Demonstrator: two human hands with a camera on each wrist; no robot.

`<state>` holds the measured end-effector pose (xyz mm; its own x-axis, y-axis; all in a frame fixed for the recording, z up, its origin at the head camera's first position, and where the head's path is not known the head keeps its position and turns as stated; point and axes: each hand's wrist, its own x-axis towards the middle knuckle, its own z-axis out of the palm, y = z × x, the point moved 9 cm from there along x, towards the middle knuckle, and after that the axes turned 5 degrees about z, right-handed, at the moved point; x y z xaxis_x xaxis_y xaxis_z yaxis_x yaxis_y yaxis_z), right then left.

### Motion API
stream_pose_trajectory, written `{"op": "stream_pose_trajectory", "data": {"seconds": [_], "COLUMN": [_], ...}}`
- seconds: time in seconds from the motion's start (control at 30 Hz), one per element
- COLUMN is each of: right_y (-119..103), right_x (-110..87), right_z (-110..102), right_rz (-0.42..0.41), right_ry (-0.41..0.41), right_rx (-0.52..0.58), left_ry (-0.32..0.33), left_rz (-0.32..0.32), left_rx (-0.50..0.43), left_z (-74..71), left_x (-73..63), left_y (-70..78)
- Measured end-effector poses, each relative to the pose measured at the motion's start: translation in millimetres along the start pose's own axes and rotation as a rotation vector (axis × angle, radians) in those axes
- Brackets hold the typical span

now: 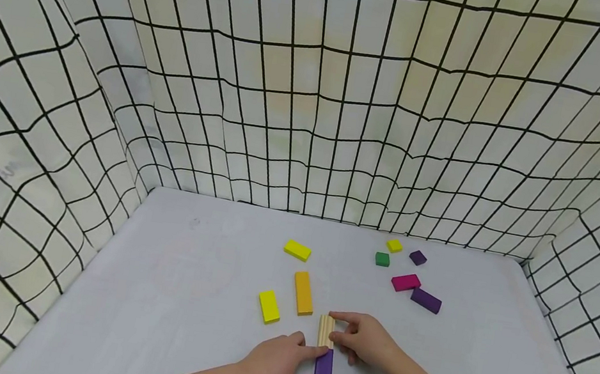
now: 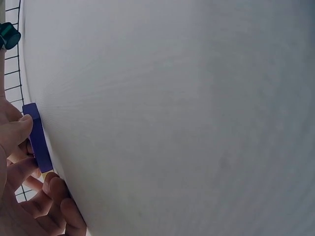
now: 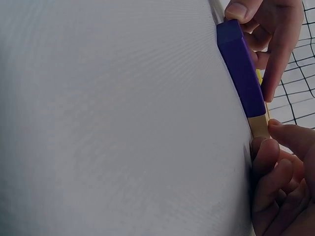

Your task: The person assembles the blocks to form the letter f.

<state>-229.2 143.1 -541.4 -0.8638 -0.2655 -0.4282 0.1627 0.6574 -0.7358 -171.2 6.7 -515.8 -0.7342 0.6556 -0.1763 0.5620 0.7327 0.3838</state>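
A long purple block (image 1: 324, 369) lies end to end with a plain wooden block (image 1: 325, 332), which shows lengthwise grooves on top. My left hand (image 1: 278, 361) grips the purple block, thumb at its near end and index finger by the joint between the two. In the right wrist view that purple block (image 3: 241, 69) meets the pale wooden block (image 3: 258, 126). From the right side, my right hand (image 1: 367, 339) holds the wooden block, index finger at its far end and thumb along its side. Its other fingers are curled under.
Left of the hands lie an orange block (image 1: 304, 293) and two yellow blocks, one near (image 1: 269, 307) and one farther back (image 1: 297, 250). At the back right are green (image 1: 382, 259), small yellow (image 1: 394, 246), small purple (image 1: 418, 258), magenta (image 1: 406, 282) and dark purple (image 1: 426, 300) blocks. Black netting (image 1: 342, 99) encloses the white table.
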Motion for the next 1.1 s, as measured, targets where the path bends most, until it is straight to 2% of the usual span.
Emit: {"op": "stream_pose_trajectory", "data": {"seconds": [0.7,1.1], "right_y": [1.5,0.8], "right_x": [0.7,-0.4], "right_z": [-0.2,0.3], "right_rz": [-0.009,-0.015], "right_ry": [-0.009,-0.009], "right_rx": [0.019,0.004], "left_ry": [-0.027,-0.031], "left_rz": [-0.025,0.0], "left_rx": [-0.025,-0.02], "left_z": [-0.7,0.4], "left_x": [0.0,2.9], "left_y": [0.0,-0.5]}}
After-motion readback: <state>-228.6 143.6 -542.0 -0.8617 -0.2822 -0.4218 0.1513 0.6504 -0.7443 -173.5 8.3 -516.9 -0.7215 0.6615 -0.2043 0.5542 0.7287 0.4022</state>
